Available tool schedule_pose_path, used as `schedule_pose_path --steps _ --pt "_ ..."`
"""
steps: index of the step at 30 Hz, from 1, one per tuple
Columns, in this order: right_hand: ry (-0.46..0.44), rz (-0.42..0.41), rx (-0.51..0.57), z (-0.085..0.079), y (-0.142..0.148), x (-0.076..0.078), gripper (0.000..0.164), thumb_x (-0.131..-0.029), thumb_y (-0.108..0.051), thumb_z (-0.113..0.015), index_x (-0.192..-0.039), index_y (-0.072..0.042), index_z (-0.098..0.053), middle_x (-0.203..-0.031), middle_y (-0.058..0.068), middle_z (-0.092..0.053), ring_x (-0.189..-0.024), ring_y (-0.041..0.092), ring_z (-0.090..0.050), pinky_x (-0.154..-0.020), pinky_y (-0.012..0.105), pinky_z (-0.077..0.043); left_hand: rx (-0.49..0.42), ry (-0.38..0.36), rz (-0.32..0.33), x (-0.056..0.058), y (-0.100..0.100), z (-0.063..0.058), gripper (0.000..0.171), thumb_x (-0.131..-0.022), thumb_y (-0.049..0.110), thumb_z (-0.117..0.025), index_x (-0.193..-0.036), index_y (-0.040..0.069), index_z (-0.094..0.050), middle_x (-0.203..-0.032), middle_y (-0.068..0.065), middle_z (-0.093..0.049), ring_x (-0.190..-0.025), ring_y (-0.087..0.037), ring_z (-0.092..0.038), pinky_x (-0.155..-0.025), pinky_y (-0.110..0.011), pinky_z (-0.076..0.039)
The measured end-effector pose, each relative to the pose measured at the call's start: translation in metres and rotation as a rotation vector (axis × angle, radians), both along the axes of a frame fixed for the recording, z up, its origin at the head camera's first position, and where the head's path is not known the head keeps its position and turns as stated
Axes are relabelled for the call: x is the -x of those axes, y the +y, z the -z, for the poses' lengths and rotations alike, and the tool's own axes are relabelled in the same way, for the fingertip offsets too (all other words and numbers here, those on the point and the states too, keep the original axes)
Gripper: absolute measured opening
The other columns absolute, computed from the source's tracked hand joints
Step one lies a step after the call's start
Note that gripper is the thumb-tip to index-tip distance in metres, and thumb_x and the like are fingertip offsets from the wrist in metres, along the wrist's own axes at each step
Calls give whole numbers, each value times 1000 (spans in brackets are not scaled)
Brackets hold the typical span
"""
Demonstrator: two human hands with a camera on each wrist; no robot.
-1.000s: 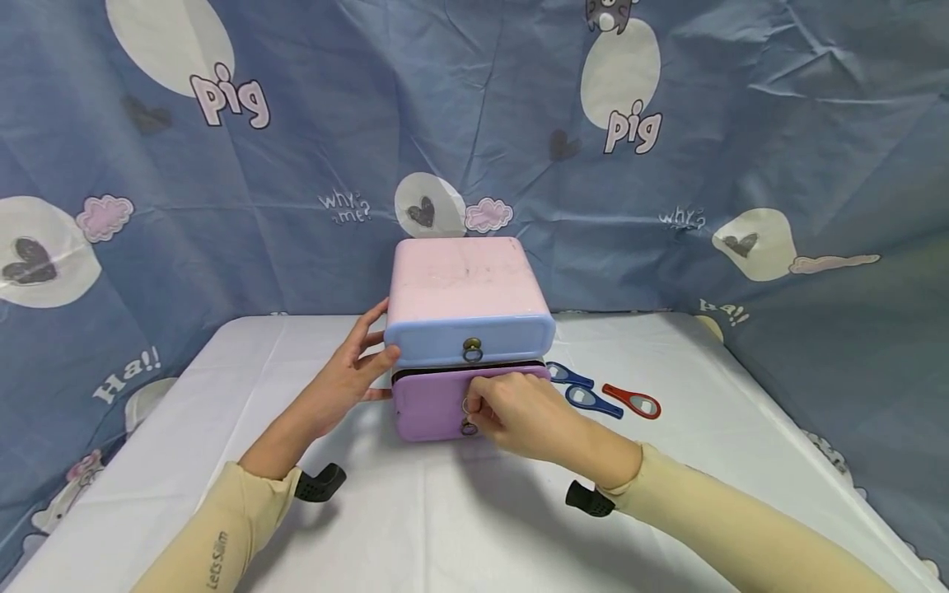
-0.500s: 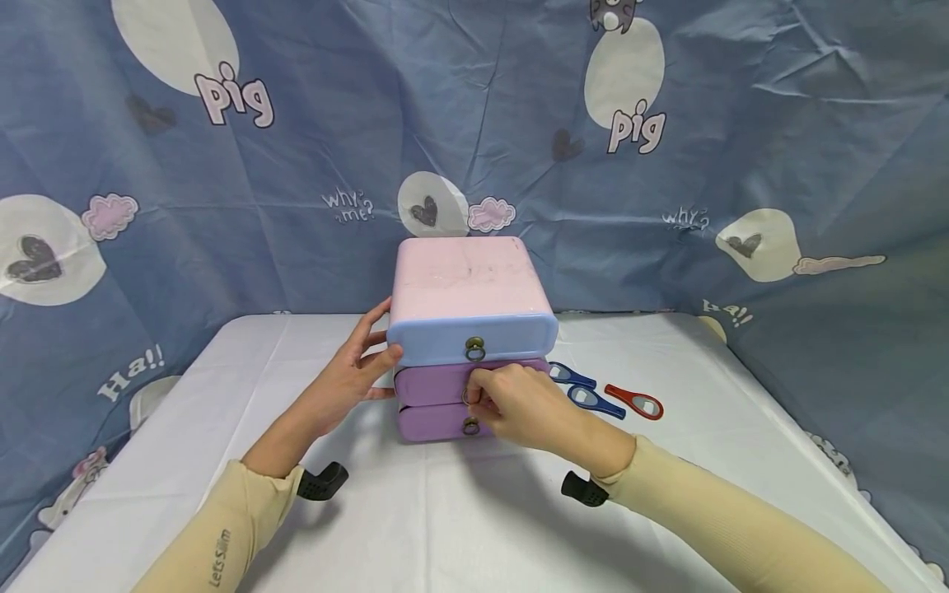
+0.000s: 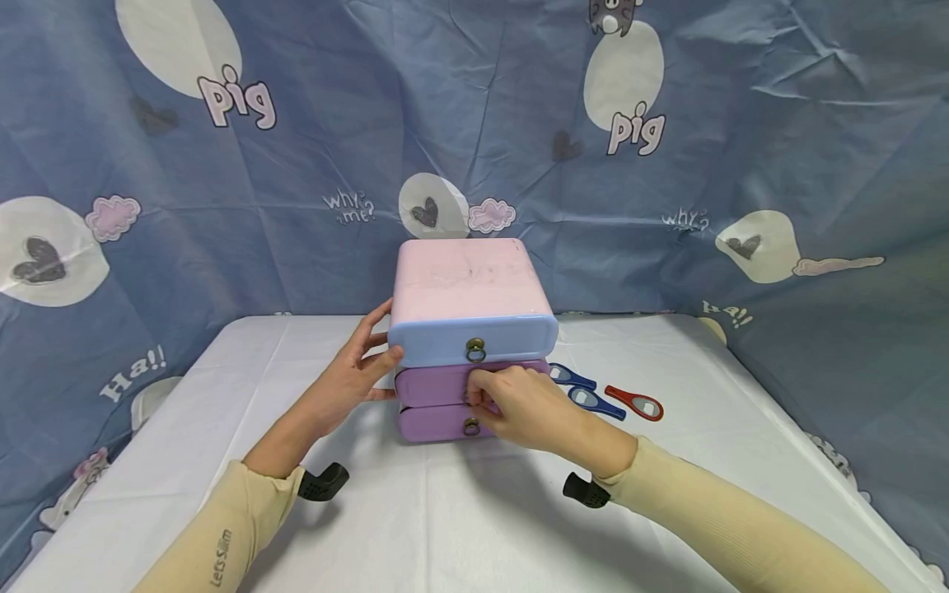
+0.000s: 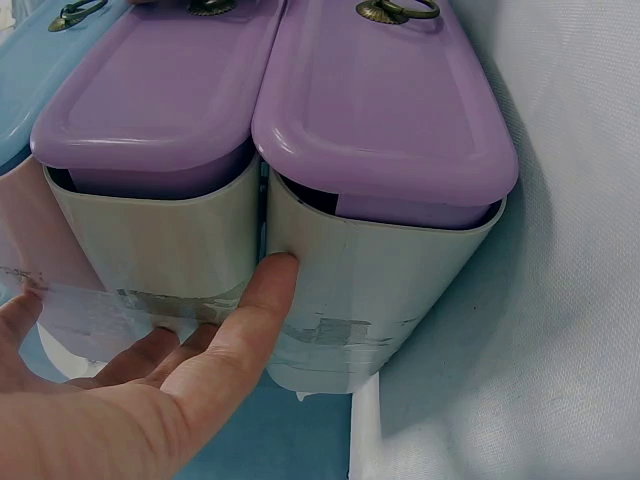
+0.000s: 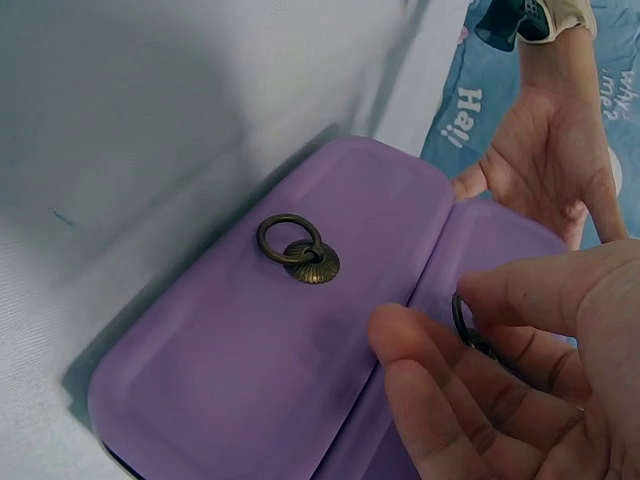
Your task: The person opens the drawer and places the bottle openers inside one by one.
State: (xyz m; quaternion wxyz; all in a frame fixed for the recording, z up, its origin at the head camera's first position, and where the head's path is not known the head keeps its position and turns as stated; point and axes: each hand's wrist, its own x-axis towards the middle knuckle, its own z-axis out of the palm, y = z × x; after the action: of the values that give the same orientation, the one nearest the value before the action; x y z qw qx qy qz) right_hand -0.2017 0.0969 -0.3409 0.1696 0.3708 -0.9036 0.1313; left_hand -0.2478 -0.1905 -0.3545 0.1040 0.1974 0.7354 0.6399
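A stack of small drawers stands on the table, its top unit pink with a blue front. Below it are two purple fronts, the middle drawer and the bottom drawer. My left hand rests on the stack's left side, fingers spread; its fingertips touch the casings in the left wrist view. At the middle drawer, my right hand pinches a bronze ring pull between thumb and finger. The bottom drawer's ring pull hangs free. Both purple fronts sit slightly out from their casings.
Two blue-handled magnifier-shaped tools and a red one lie right of the stack. A white cloth covers the table. Behind hangs a blue printed curtain.
The middle drawer, pulled out one second ago and hiding part of the bottom one, has slid back in with my right hand on its ring. My left hand has stayed on the side.
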Motion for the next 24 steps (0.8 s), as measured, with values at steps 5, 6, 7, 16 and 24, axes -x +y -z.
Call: schedule_pose_path --steps 5,6,7,16,24 --pt "-16 2 -9 3 3 -1 22 -89 -12 -82 -84 -18 -62 -71 -6 -61 -61 2 -47 -55 18 -37 -1 3 4 0 0 0 74 -114 38 -55 -170 52 -9 -173 -20 -18 -159 -45 -32 -106 -69 -53" --pt "-23 3 -12 3 3 -1 21 -90 -12 -82 -84 -19 -62 -71 -6 -60 -61 1 -47 -55 18 -37 -4 3 6 0 0 0 74 -114 37 -56 -170 52 -9 -174 -20 -18 -159 -44 -31 -106 -69 -53" --pt "-31 4 -16 4 4 -1 21 -90 -13 -82 -84 -19 -63 -71 -7 -61 -62 1 -48 -56 17 -38 -6 1 6 0 0 0 76 -113 36 -57 -170 52 -9 -174 -20 -18 -159 -44 -31 -106 -68 -53" --pt "-156 26 -70 15 7 -6 8 -93 -19 -84 -92 -20 -76 -76 -11 -67 -63 -1 -54 -55 19 -44 -13 1 2 0 -1 2 92 -107 22 -70 -170 50 -10 -175 -18 -17 -160 -43 -30 -105 -62 -56" --pt "-213 49 -126 23 7 -9 11 -93 -20 -82 -103 -18 -84 -71 -12 -62 -59 0 -50 -51 23 -42 2 24 -16 2 1 3 107 -98 13 -81 -170 51 -12 -173 -17 -19 -160 -43 -32 -101 -55 -60"
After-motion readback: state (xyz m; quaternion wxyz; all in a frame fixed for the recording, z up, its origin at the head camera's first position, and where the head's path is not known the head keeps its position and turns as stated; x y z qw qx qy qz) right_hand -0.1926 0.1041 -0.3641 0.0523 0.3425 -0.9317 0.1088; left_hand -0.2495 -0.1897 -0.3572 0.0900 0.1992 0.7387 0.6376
